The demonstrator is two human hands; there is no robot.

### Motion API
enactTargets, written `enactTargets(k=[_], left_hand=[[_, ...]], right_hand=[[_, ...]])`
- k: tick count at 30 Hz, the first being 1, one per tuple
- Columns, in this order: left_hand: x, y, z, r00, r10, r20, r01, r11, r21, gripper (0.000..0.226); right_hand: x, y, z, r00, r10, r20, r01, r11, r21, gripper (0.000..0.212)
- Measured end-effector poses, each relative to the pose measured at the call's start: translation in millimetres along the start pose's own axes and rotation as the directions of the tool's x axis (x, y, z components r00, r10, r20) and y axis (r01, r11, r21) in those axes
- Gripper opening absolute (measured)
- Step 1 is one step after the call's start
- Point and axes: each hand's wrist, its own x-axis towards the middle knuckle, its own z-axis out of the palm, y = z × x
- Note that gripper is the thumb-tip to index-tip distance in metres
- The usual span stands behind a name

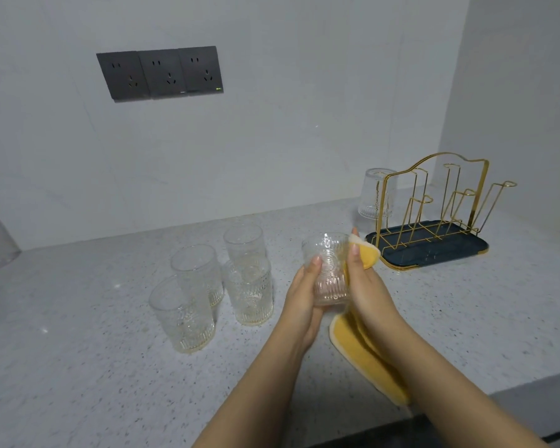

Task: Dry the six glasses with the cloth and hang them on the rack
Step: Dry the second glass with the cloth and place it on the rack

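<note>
Pale tiled wall (272,124) with a row of three dark sockets (159,73); below it a speckled grey counter (78,350) running to a corner at the right. Rack (434,218): gold wire pegs on a dark tray, standing at the right rear of the counter. One glass (376,194) already hangs mouth-down on its leftmost peg; the other pegs are bare. Four glasses (214,286) stand upright in a close cluster at centre, well apart from the rack, not yet dried by my reading. Yellow cloth (366,357) trails from under the right wrist down onto the counter, with a corner showing above the fingers. Held glass (327,270): raised over the counter between both hands, tilted, mouth away from the camera. Left hand (304,299) cups and grips it from the left, fingers curled round the wall. Right hand (366,282) presses the cloth against the right side, thumb lying along the glass. Step in hand: drying glass two of six. Next move calls for inverting it and lowering it over a free peg beside the hung one.
</note>
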Motion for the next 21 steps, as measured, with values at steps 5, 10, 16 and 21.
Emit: enactTargets(k=[5, 10, 16, 21], left_hand=[[0, 0, -1, 1.0, 0.007, -0.012, -0.007, 1.0, -0.007, 0.093], [-4, 0, 0, 0.999, 0.053, -0.009, -0.052, 0.991, 0.119, 0.066], [-1, 0, -1, 0.996, 0.021, -0.091, -0.019, 1.0, 0.022, 0.101], [-7, 4, 4, 0.999, 0.017, -0.047, -0.015, 0.999, 0.041, 0.068]], right_hand=[[-20, 10, 16, 0.949, -0.315, 0.022, 0.315, 0.944, -0.094, 0.063], [10, 11, 1, 1.0, 0.01, 0.002, -0.01, 0.997, -0.082, 0.084], [-22, 10, 14, 0.955, -0.288, 0.073, 0.296, 0.943, -0.153, 0.065], [-6, 3, 1, 0.997, -0.078, 0.027, 0.079, 0.995, -0.055, 0.057]])
